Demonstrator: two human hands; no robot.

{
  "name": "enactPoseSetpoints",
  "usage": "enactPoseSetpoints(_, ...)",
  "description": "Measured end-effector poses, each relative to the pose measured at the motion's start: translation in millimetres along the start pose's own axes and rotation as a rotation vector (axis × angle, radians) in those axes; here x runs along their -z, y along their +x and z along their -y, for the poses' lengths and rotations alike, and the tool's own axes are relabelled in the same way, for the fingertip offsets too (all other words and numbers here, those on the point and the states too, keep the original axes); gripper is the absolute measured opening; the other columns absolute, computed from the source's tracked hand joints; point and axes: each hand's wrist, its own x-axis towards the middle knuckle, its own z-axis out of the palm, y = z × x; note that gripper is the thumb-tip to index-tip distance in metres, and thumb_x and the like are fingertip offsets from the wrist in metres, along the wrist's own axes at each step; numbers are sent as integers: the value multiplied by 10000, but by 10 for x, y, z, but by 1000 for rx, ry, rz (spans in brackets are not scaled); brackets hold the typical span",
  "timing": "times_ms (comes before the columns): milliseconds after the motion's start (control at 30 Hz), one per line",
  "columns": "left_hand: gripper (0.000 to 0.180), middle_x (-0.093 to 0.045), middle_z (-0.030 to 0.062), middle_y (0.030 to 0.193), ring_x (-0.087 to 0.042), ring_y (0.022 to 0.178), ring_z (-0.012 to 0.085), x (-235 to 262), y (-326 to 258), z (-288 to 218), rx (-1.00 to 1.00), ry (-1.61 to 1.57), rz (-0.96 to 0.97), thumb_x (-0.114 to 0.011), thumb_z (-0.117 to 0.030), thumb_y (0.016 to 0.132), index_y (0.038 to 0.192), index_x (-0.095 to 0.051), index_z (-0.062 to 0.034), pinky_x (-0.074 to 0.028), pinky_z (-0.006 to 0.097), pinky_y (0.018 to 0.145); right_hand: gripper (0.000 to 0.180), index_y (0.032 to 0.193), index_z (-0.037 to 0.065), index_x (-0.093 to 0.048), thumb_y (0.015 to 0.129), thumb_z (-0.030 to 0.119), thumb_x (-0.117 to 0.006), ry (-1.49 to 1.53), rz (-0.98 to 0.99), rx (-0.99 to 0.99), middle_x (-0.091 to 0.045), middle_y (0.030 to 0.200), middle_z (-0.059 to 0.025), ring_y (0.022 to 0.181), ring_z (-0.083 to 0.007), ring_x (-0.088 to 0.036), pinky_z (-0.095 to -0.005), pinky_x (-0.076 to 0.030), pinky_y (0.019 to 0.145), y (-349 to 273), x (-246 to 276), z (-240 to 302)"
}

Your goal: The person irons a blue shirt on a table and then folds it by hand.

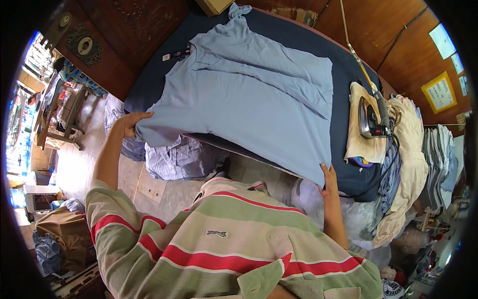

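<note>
A light blue shirt [259, 107] lies spread over a dark blue padded ironing table [279, 45], its near edge hanging slightly past the table's front. My left hand [133, 122] grips the shirt at its left near corner, the sleeve end. At the right near corner, my right hand [328, 180] pinches the hem between thumb and fingers. Soft creases run across the shirt's far half. A dark tag [176, 55] sticks out by the collar. To the right, an electric iron [371, 122] rests on a scorched cream cloth pad [354, 142].
The iron's cord [396, 154] trails down the table's right side, and a cable hangs from above. Cream garments [408, 149] drape beyond it. Folded clothes [438, 164] are stacked at far right. A pale blue garment bundle [184, 158] sits below the table. A carved wooden door [107, 45] stands left.
</note>
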Motion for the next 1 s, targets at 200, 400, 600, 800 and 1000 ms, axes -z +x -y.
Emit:
enactPoseSetpoints(200,499,-596,173,1116,-638,941,216,13,-285,421,87,-63,-27,-595,-270,884,1222,-446,66,-537,354,835,485,1283,-5,-439,847,136,-597,-102,1,63,-557,1155,-113,1030,-198,-531,-316,-427,877,-223,216,-181)
enactPoseSetpoints(400,341,-636,110,1020,-649,862,173,111,-187,958,49,70,-88,-595,-251,880,1114,-564,-5,-547,335,755,446,1237,-26,-463,845,144,-588,-373,-77,119,-543,1155,-138,1029,-214,-516,-316,-419,866,-470,409,-410)
enactPoseSetpoints(600,248,-606,135,1065,-588,975,291,-154,655,1489,-823,637,-1220,-554,-216,869,1085,-578,-97,-450,370,815,339,1126,-21,-512,833,124,-602,-961,-493,782,-537,1045,-168,970,-277,-519,-341,-422,827,-217,208,-474)
enactPoseSetpoints(800,420,-531,87,1209,-482,1128,276,-851,839,433,-603,846,-1500,-504,-417,876,1162,-564,-115,-339,459,921,367,1118,-37,-524,872,232,-565,-1076,-559,479,-561,1077,-182,982,-328,-542,-404,-431,847,1162,-17,254)
enactPoseSetpoints(1000,226,-635,154,922,-617,821,349,-758,1246,-41,-799,973,-1293,-551,-279,868,974,-524,-81,-469,430,689,414,1133,-33,-524,880,294,-547,-1361,-658,525,-571,1076,-185,986,-362,-548,-449,-424,857,1857,-365,412)
